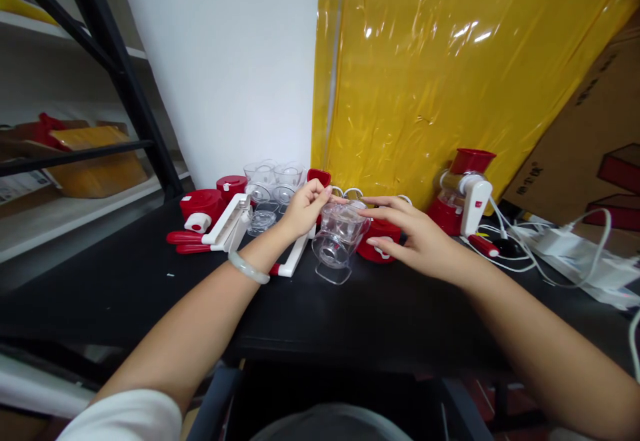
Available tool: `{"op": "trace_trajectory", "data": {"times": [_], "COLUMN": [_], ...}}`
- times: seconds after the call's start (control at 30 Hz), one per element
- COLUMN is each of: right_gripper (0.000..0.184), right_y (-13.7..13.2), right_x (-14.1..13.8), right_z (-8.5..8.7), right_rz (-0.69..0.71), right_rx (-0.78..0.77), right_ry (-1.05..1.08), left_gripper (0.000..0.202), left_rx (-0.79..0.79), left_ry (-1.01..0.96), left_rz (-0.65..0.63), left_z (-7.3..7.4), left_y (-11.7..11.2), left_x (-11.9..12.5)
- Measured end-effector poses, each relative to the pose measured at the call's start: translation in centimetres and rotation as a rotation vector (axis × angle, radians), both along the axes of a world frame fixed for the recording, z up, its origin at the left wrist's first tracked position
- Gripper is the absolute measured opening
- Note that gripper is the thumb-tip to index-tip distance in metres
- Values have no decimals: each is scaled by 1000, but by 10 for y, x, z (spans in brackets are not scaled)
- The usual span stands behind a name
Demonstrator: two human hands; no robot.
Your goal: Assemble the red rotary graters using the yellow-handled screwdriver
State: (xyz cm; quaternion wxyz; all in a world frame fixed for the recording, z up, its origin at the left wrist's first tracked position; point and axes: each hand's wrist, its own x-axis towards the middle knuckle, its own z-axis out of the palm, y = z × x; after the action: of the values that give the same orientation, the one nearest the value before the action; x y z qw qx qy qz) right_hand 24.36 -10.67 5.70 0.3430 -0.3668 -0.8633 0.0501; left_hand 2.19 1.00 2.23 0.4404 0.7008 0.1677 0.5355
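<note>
A clear plastic grinder housing (pixel 336 238) with a round side opening is in front of me at the middle of the black table. My left hand (pixel 307 206) is closed at the housing's upper left rim, thumb and fingers pinched together there. To the right, my right hand (pixel 407 231) is open with its fingers spread, the fingertips near or touching the housing's rim. Behind that hand sits a red grinder base (pixel 381 240), partly covered by the fingers. A white crank handle (pixel 299 252) with a red grip lies beside the housing, partly hidden by my left forearm.
On the left are red bases (pixel 201 205), white cranks with red grips (pixel 231 222) and several clear housings (pixel 274 176). An assembled red-and-white grinder (pixel 463 194) stands at the right. White cables and a power strip (pixel 580 264) lie beyond it. A black shelf frame (pixel 120 81) rises at left.
</note>
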Motion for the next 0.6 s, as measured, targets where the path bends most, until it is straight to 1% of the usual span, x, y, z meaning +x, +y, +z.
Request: {"op": "trace_trajectory", "data": {"times": [0.1,0.2,0.3,0.4,0.47,0.53,0.6], "right_gripper": [46,44,40,36,35,35,34], "right_y": [8,22,30,29,27,25,26], "right_x": [-11,-17,-21,-24,-26,-26,-26], "right_z": [1,2,4,6,8,9,9], "right_rz": [99,141,103,52,45,35,4], "right_rx": [0,7,30,37,46,61,81], "right_ry": [-38,-52,-64,-102,-122,-128,-132], "left_gripper": [45,45,45,43,42,42,39], "left_rx": [9,23,14,4,9,28,62], "left_ry": [19,32,12,-1,-6,-18,-52], "left_rz": [4,53,44,20,22,31,75], "left_z": [-1,-2,-3,-4,-5,-5,-5], "left_y": [1,3,3,3,4,5,4], "left_x": [-1,-1,-1,0,1,2,3]}}
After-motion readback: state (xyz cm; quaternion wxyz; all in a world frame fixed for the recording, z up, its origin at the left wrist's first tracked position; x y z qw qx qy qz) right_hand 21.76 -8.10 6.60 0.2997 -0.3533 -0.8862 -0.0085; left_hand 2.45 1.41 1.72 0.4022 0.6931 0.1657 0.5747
